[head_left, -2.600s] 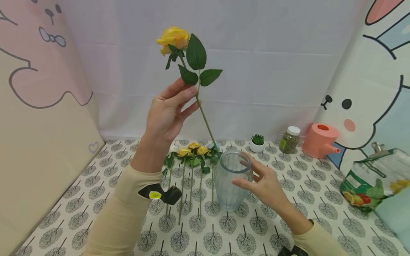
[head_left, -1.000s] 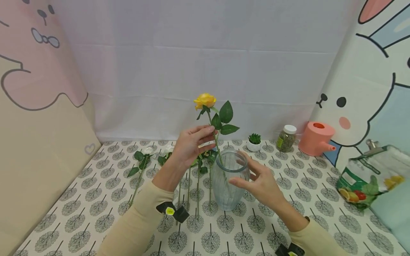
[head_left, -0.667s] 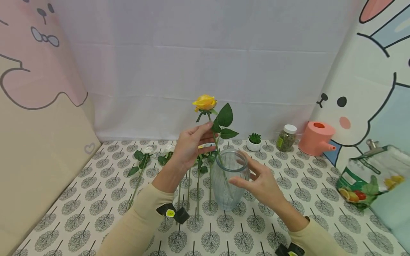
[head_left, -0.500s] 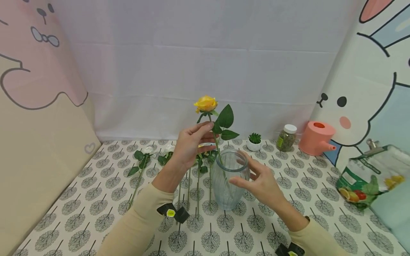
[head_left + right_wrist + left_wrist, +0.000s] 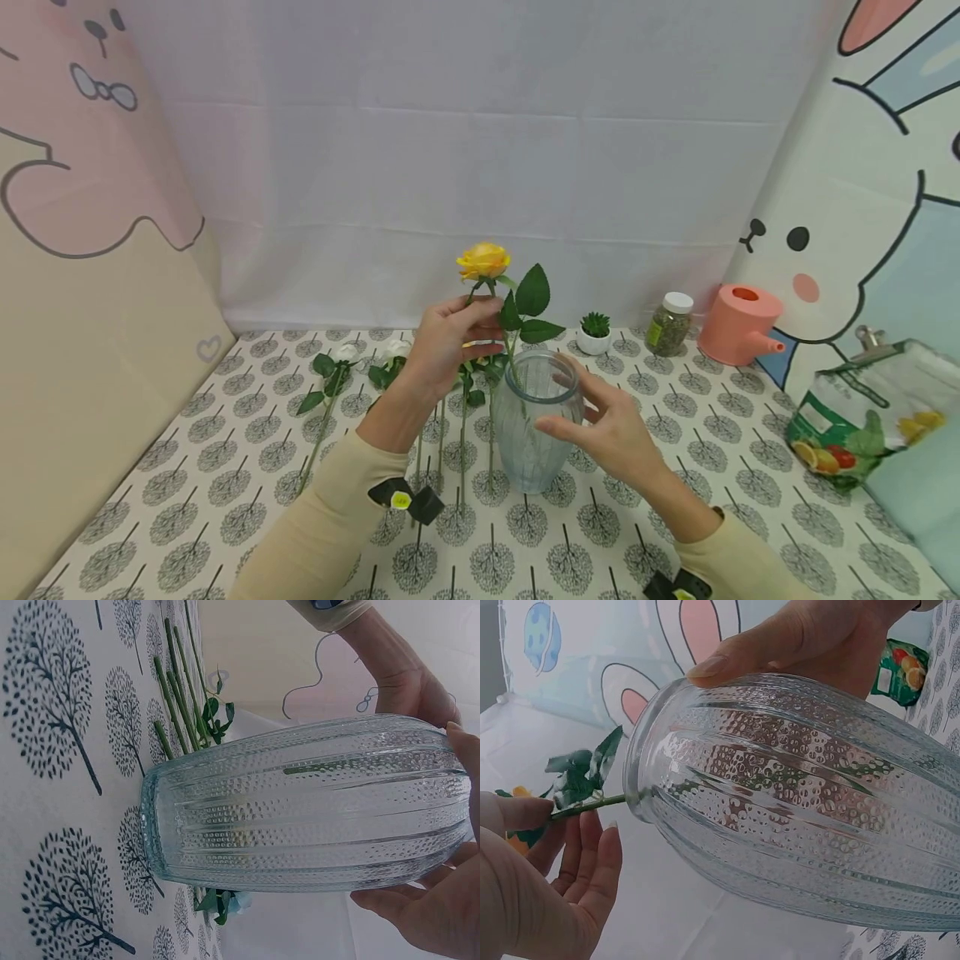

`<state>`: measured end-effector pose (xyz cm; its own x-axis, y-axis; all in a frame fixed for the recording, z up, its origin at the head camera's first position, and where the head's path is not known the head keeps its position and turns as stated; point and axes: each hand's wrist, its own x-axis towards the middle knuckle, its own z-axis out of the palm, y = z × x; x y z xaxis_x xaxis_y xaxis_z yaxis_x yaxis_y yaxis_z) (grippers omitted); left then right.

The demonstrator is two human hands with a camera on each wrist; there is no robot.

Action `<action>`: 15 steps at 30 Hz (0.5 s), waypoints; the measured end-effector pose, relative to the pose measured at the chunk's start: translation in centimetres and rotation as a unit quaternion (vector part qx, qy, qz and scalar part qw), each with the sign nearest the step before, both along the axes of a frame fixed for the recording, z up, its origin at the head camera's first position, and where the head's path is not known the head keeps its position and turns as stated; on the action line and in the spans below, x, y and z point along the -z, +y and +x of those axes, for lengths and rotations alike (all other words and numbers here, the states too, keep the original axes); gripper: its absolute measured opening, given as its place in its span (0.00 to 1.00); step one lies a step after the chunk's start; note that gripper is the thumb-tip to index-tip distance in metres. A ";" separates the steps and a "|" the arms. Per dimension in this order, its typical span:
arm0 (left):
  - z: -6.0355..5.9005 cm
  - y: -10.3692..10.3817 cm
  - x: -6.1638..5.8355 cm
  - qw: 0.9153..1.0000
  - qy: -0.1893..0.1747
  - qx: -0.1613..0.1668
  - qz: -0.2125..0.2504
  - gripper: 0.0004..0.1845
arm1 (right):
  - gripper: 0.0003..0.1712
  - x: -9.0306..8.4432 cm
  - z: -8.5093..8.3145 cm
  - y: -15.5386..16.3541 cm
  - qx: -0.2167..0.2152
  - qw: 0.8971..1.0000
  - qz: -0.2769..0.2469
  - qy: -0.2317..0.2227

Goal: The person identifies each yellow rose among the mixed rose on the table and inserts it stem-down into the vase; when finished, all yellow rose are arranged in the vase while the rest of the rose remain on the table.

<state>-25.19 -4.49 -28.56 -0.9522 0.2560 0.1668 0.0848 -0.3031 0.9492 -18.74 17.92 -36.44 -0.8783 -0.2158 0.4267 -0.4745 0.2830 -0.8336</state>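
You work at a table under a tree-print cloth (image 5: 225,517), enclosed by white sheeting and cartoon-rabbit panels. The rose (image 5: 483,260) now stands with its stem inside the glass vase (image 5: 536,433); 2.6 seconds ago it was raised high above the rim, and over the last second the bloom has dropped only slightly, so the stem appears to be near the bottom. Your left hand (image 5: 450,342) pinches the stem just under the leaves, thumb and fingers closed on it. Your right hand (image 5: 611,425) steadies the vase, thumb at the rim and fingers curved round the far wall. More roses (image 5: 450,400) lie flat on the cloth just left of the vase. Beyond stand a small potted succulent (image 5: 595,332), a jar (image 5: 670,325), a pink watering can (image 5: 738,325) and a printed bag (image 5: 862,425).
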 end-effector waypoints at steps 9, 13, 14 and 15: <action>0.0 0.0 0.1 1.000 0.008 -0.003 -0.017 0.14 | 0.50 0.0 0.0 -0.1 0.000 1.000 0.002 0.002; -0.1 0.1 0.3 0.999 0.019 0.011 -0.037 0.18 | 0.49 0.0 -0.1 0.0 -0.001 1.000 0.003 0.005; -0.2 0.1 0.4 0.999 0.022 0.016 -0.040 0.17 | 0.49 0.0 -0.1 0.0 -0.002 1.000 0.002 0.006; -0.2 0.2 0.5 0.999 0.024 0.020 -0.043 0.17 | 0.49 0.0 -0.1 0.0 -0.003 1.000 0.001 0.006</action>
<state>-25.40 -4.33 -29.02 -0.9319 0.3097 0.1886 0.1207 -0.2257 0.9667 -18.83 17.90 -36.49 -0.8715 -0.2213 0.4376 -0.4868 0.2819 -0.8268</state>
